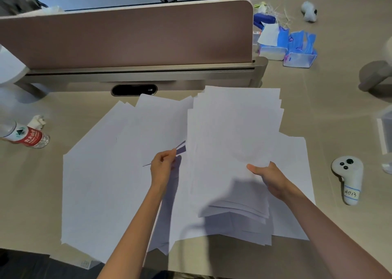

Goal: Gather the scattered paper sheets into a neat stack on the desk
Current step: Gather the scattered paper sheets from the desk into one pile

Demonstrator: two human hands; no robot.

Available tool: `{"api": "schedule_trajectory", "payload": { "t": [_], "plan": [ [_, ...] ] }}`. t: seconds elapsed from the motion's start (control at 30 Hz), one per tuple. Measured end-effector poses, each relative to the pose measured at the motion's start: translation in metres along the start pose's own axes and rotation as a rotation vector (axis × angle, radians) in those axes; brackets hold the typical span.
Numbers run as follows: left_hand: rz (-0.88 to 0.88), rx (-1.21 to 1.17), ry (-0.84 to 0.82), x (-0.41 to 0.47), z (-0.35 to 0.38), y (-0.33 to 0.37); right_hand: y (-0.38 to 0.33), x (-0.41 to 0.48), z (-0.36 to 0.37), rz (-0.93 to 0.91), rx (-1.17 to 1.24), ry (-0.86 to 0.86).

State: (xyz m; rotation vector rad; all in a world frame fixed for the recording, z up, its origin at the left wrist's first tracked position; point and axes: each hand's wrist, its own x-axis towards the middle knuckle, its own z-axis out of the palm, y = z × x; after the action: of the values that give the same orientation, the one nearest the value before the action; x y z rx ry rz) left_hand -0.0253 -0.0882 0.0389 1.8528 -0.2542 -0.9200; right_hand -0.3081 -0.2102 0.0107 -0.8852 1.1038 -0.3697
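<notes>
Several white paper sheets (pixel 101 183) lie fanned across the beige desk (pixel 339 113), overlapping one another. A loose pile of sheets (pixel 229 142) is lifted on the right side. My right hand (pixel 269 179) grips that pile at its lower right edge, thumb on top. My left hand (pixel 163 166) pinches the edge of a single sheet (pixel 152 130) at the middle, raising it slightly off the spread. More sheets lie under the raised pile, reaching to the desk's front edge.
A plastic water bottle (pixel 25 136) lies at the left beside a crumpled tissue (pixel 38 121). A white controller (pixel 347 179) rests at the right. Blue tissue packs (pixel 297 49) sit at the back right. A brown divider panel (pixel 131 34) stands behind the papers.
</notes>
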Motion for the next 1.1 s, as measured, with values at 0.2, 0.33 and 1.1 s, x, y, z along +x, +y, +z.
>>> {"api": "schedule_trajectory", "payload": {
  "t": [0.2, 0.33, 1.1],
  "plan": [
    [-0.621, -0.759, -0.201, 0.004, 0.003, 0.013, 0.003, -0.002, 0.001, 0.015, -0.028, -0.031],
    [-0.622, -0.897, -0.091, 0.021, 0.006, 0.017, 0.006, -0.004, 0.001, 0.018, -0.033, -0.015],
    [0.173, -0.002, 0.162, 0.013, -0.073, 0.093, -0.005, -0.006, 0.066, 0.097, -0.091, 0.021]
  ]
}}
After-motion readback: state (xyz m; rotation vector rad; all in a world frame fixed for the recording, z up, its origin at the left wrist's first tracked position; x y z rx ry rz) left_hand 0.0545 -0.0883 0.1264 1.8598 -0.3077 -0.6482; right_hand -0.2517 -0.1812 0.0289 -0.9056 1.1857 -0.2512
